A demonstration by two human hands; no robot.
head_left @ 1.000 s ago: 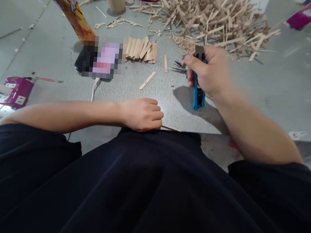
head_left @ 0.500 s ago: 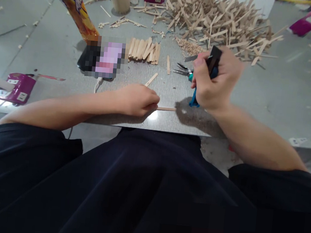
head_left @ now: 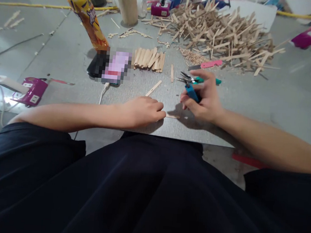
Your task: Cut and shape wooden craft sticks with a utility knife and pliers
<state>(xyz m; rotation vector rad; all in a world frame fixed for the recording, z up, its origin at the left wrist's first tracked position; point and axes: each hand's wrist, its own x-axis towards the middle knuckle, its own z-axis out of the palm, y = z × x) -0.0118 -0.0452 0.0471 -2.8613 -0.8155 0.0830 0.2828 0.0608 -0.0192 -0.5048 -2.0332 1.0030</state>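
My left hand [head_left: 146,112] rests on the table's near edge, fingers closed on a flat wooden stick [head_left: 173,116] whose right end sticks out. Just to the right, my right hand [head_left: 203,99] grips a small blue tool [head_left: 192,93] with a dark tip pointing up and left; its exact kind is unclear. Behind that hand lie green-handled needle-nose pliers [head_left: 188,78], partly covered by its fingers. A pink-handled blade [head_left: 210,64] lies farther back. Two loose wooden sticks, one notched stick [head_left: 154,88] and one plain stick [head_left: 172,73], lie beyond my left hand.
A row of wooden sticks [head_left: 149,59] lies beside a phone [head_left: 116,67] with a cable. A large heap of sticks [head_left: 222,31] covers the back. A yellow bottle [head_left: 88,18], a jar [head_left: 127,5] and a purple power socket [head_left: 34,91] stand on the table [head_left: 268,104].
My right hand has come down toward the stick and turned, its blue tool now tip-up. The pink-handled blade and green pliers show more fully. The view has shifted slightly.
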